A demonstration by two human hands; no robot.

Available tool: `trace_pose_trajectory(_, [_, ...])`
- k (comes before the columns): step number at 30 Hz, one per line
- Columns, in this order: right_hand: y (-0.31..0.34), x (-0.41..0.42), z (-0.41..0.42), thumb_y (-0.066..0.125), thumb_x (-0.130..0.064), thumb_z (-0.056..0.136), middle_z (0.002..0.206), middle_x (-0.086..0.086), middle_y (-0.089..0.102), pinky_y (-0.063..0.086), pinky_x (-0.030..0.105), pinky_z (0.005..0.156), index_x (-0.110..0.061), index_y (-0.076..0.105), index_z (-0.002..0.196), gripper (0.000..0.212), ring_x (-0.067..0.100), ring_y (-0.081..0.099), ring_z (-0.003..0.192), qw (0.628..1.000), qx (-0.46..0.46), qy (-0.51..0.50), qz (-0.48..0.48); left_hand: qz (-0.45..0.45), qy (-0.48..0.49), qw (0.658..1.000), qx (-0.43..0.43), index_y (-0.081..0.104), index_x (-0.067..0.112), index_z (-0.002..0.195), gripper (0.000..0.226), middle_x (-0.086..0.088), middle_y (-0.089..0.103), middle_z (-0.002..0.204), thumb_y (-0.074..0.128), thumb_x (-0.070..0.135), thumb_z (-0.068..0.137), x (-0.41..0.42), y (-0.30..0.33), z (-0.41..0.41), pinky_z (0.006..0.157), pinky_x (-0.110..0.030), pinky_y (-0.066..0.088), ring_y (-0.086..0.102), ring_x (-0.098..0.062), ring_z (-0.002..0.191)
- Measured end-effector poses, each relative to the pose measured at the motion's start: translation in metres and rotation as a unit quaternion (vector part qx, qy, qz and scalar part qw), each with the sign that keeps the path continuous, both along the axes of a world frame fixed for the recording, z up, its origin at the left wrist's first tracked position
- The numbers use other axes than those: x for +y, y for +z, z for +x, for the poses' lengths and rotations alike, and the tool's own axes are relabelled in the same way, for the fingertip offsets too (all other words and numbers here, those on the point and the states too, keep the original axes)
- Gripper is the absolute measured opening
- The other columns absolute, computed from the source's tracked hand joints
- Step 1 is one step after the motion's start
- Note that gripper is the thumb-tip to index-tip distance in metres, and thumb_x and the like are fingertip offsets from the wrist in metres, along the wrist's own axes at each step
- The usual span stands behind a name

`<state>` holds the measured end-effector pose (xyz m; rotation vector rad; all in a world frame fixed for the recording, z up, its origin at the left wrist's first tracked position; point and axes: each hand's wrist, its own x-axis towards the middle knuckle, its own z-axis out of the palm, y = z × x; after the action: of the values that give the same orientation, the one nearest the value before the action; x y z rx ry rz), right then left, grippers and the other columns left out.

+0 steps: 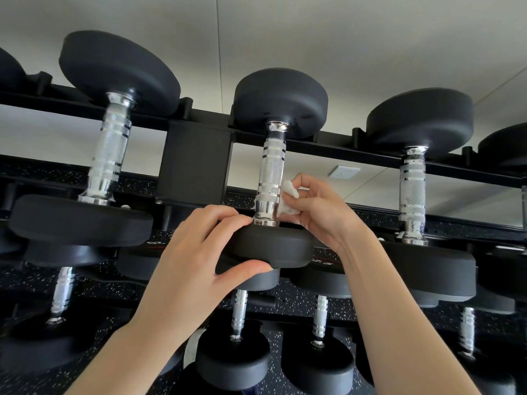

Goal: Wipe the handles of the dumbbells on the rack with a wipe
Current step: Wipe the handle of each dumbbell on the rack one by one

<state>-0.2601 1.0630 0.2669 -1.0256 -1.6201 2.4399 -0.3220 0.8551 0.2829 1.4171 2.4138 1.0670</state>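
The black rack (196, 163) carried the middle dumbbell (271, 166) on its top rail. The left hand (199, 252) gripped that dumbbell's near head, fingers curled over, thumb beneath. Right of its handle, the right hand (316, 212) pinched the wipe (288, 199) against the chrome.

i log a black rack (196, 163) crossing the frame; upper tier carries three black dumbbells (273, 166) with chrome handles at left, centre, right; lower tier, bottom of frame, carries more.
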Motion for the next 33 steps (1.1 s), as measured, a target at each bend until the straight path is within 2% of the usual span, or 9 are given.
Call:
trace_pose_trajectory(4, [0.005,-0.003,0.007,0.05,0.012,0.088,0.066,0.008,0.062,0.053,0.022,0.056,-0.008,0.048,0.074,0.024,0.013,0.063,0.057,0.999,-0.013,0.025,0.035,-0.003,-0.002,1.0,-0.004,0.061,0.017,0.115,0.052,0.012,0.049,0.115,0.058,0.056,0.082,0.0,-0.001,-0.001,0.092,-0.028,0.039,0.05,-0.011,0.106])
trace_pose_trajectory(8, [0.011,-0.004,0.011,0.051,0.009,0.089,0.068,0.009,0.063,0.043,0.014,0.05,-0.011,0.048,0.074,0.026,0.012,0.059,0.059,0.995,-0.036,0.048,0.085,-0.003,-0.005,1.0,-0.005,0.06,0.018,0.116,0.051,0.012,0.049,0.115,0.058,0.056,0.082,0.0,-0.001,-0.001,0.093,-0.029,0.038,0.05,-0.011,0.106])
trace_pose_trajectory(13, [0.018,-0.01,0.018,0.058,-0.005,0.09,0.066,0.004,0.068,0.044,0.015,0.061,-0.007,0.053,0.079,0.013,0.007,0.058,0.059,0.977,-0.043,0.075,0.194,0.005,-0.002,1.0,-0.01,0.061,0.017,0.114,0.052,0.011,0.049,0.113,0.057,0.057,0.082,0.0,0.0,-0.001,0.091,-0.029,0.038,0.05,-0.012,0.104])
trace_pose_trajectory(17, [0.035,-0.014,0.021,0.064,-0.018,0.087,0.071,0.006,0.072,0.05,0.018,0.068,-0.005,0.06,0.077,0.017,0.01,0.066,0.066,0.952,-0.044,0.094,0.287,0.012,0.002,1.0,-0.012,0.063,0.015,0.112,0.054,0.009,0.052,0.112,0.056,0.059,0.081,0.002,0.0,-0.001,0.088,-0.032,0.04,0.052,-0.013,0.102])
trace_pose_trajectory(21, [0.047,-0.016,0.021,0.071,-0.021,0.08,0.082,-0.011,0.073,0.05,0.022,0.082,-0.022,0.073,0.08,0.002,-0.001,0.066,0.083,0.912,-0.071,0.116,0.388,0.028,0.005,0.999,-0.036,0.063,0.015,0.112,0.055,0.01,0.051,0.111,0.059,0.059,0.079,0.001,-0.002,-0.002,0.088,-0.032,0.041,0.052,-0.013,0.103])
trace_pose_trajectory(26, [0.062,-0.026,0.008,0.065,-0.052,0.072,0.086,-0.018,0.068,0.043,0.014,0.069,-0.039,0.073,0.084,0.019,0.0,0.059,0.089,0.879,-0.095,0.21,0.418,0.041,0.026,0.996,-0.069,0.064,0.014,0.111,0.059,0.01,0.051,0.111,0.061,0.06,0.076,-0.002,-0.004,-0.001,0.091,-0.017,0.037,0.051,-0.01,0.104])
trace_pose_trajectory(28, [0.065,-0.023,0.003,0.062,-0.038,0.082,0.089,-0.018,0.064,0.04,0.016,0.072,-0.041,0.072,0.089,0.012,0.001,0.057,0.09,0.855,-0.111,0.266,0.432,0.049,0.027,0.996,-0.073,0.063,0.014,0.111,0.057,0.011,0.051,0.111,0.062,0.06,0.076,-0.003,-0.004,-0.001,0.09,-0.019,0.039,0.052,-0.01,0.103])
trace_pose_trajectory(30, [0.064,-0.021,0.0,0.064,-0.024,0.085,0.092,-0.018,0.063,0.042,0.024,0.082,-0.04,0.071,0.087,0.018,0.008,0.057,0.097,0.837,-0.131,0.277,0.453,0.053,0.026,0.996,-0.073,0.063,0.014,0.11,0.057,0.011,0.051,0.11,0.062,0.059,0.076,-0.003,-0.005,-0.002,0.088,-0.022,0.04,0.052,-0.01,0.101])
trace_pose_trajectory(33, [0.067,-0.027,-0.01,0.069,-0.023,0.082,0.09,-0.018,0.062,0.04,0.032,0.093,-0.038,0.073,0.082,0.016,0.013,0.053,0.105,0.812,-0.163,0.277,0.487,0.054,0.026,0.995,-0.076,0.063,0.015,0.11,0.056,0.011,0.051,0.109,0.061,0.06,0.076,-0.003,-0.005,-0.003,0.087,-0.027,0.041,0.053,-0.011,0.1])
